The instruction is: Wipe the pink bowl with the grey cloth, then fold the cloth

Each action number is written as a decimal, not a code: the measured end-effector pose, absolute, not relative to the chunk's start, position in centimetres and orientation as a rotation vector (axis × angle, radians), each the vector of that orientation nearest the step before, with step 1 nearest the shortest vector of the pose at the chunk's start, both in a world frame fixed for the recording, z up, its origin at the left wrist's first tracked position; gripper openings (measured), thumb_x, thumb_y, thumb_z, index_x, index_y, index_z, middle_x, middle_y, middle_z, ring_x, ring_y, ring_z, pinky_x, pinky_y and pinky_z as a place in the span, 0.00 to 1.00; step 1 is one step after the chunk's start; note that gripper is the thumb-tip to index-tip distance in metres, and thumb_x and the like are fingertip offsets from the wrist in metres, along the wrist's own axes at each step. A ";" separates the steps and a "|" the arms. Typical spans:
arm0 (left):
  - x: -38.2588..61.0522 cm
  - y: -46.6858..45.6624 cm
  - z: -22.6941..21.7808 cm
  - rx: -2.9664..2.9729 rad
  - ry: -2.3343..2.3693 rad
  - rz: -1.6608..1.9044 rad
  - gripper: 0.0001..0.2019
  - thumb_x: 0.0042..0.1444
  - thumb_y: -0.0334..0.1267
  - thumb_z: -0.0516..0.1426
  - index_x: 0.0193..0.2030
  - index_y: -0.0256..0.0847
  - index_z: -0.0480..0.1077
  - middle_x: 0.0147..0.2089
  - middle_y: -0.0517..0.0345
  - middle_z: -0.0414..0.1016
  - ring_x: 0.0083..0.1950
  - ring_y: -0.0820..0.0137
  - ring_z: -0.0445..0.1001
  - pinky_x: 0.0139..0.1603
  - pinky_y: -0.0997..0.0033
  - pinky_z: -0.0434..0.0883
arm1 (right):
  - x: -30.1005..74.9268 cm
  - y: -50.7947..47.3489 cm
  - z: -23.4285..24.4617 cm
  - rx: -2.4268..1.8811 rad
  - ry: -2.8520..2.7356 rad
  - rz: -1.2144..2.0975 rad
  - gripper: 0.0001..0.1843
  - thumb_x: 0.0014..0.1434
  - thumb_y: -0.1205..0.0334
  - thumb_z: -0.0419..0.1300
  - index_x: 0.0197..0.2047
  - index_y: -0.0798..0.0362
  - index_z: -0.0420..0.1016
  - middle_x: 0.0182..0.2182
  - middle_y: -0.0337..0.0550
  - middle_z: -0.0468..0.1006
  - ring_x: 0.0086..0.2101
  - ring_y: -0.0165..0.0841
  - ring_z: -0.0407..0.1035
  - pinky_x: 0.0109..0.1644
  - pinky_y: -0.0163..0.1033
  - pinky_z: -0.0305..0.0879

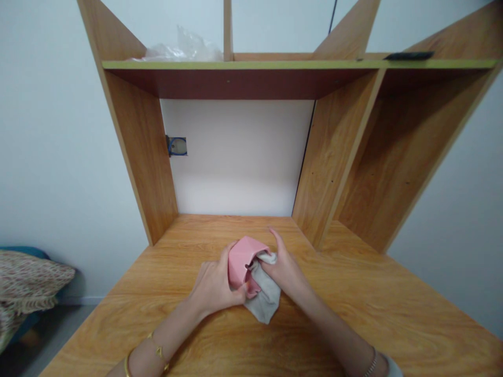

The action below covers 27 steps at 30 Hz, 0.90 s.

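A small bundle of cloth, pink [240,257] on top and grey [264,298] below, lies on the wooden desk [353,309] in front of me. My left hand [214,287] grips the pink part from the left, thumb pressed on its lower edge. My right hand [286,268] is closed on the bundle from the right, fingers tucked into the fold where pink and grey meet. Both hands hold the same bundle just above the desk surface.
A wooden hutch rises behind the desk, with a shelf [275,65] overhead carrying a clear plastic bag [184,48] and a dark flat object [408,55]. A wall socket opening [176,146] shows at the back left. A patterned bed cover [27,280] lies far left.
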<state>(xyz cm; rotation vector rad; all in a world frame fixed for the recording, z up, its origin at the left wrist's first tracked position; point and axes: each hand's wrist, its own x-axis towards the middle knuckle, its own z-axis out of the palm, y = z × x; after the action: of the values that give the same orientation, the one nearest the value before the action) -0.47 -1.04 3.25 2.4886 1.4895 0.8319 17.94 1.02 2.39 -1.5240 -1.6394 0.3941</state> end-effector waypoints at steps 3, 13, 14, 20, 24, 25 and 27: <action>-0.8 -0.9 3.4 2.535 1.465 0.801 0.41 0.44 0.53 0.53 0.61 0.35 0.43 0.31 0.54 0.73 0.29 0.58 0.72 0.32 0.64 0.65 | 17.8 0.8 2.2 -1.532 -1.684 0.399 0.40 0.46 0.65 0.56 0.61 0.53 0.46 0.20 0.34 0.70 0.21 0.31 0.65 0.25 0.32 0.57; -0.3 -0.9 3.0 2.263 1.445 1.004 0.36 0.55 0.49 0.48 0.64 0.37 0.35 0.33 0.55 0.72 0.30 0.65 0.71 0.33 0.68 0.65 | 17.7 1.4 1.3 -1.280 -1.482 0.625 0.36 0.48 0.65 0.52 0.60 0.52 0.48 0.42 0.44 0.72 0.38 0.34 0.69 0.41 0.39 0.65; -0.2 -1.0 3.0 2.226 1.407 1.029 0.37 0.55 0.49 0.48 0.64 0.37 0.33 0.35 0.54 0.72 0.30 0.66 0.71 0.33 0.69 0.66 | 17.7 1.4 1.4 -1.263 -1.441 0.630 0.36 0.48 0.65 0.53 0.60 0.52 0.48 0.44 0.45 0.71 0.39 0.34 0.69 0.42 0.40 0.65; 0.9 -1.4 2.3 2.109 1.212 1.081 0.42 0.53 0.48 0.54 0.64 0.37 0.30 0.41 0.50 0.70 0.30 0.68 0.70 0.36 0.67 0.67 | 17.4 1.6 1.1 -1.116 -1.301 0.666 0.34 0.48 0.64 0.53 0.59 0.52 0.47 0.47 0.47 0.70 0.43 0.35 0.67 0.47 0.42 0.64; 1.2 -1.6 2.1 2.057 1.120 1.186 0.40 0.52 0.43 0.54 0.63 0.38 0.31 0.49 0.47 0.64 0.35 0.70 0.70 0.40 0.67 0.67 | 17.0 2.1 0.1 -1.105 -1.338 0.675 0.30 0.46 0.65 0.53 0.54 0.52 0.55 0.48 0.47 0.69 0.47 0.35 0.65 0.50 0.42 0.61; 1.2 -1.6 2.2 2.048 1.118 1.195 0.40 0.52 0.41 0.55 0.63 0.38 0.32 0.50 0.47 0.64 0.35 0.70 0.70 0.40 0.68 0.67 | 17.0 2.2 -0.1 -1.122 -1.351 0.690 0.29 0.46 0.65 0.53 0.54 0.53 0.56 0.47 0.47 0.69 0.46 0.35 0.65 0.49 0.42 0.61; 1.1 -1.5 2.4 2.047 1.135 1.189 0.39 0.50 0.40 0.55 0.63 0.39 0.35 0.50 0.48 0.64 0.35 0.70 0.70 0.39 0.68 0.68 | 17.0 2.4 -0.2 -1.175 -1.371 0.701 0.30 0.45 0.65 0.54 0.54 0.53 0.55 0.45 0.46 0.71 0.44 0.36 0.67 0.46 0.41 0.63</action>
<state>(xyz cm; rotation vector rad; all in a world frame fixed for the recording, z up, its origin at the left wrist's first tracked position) 1.10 -1.50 2.37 2.0469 1.1351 1.1888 17.03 2.36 -0.23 -1.1748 -1.3714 0.7013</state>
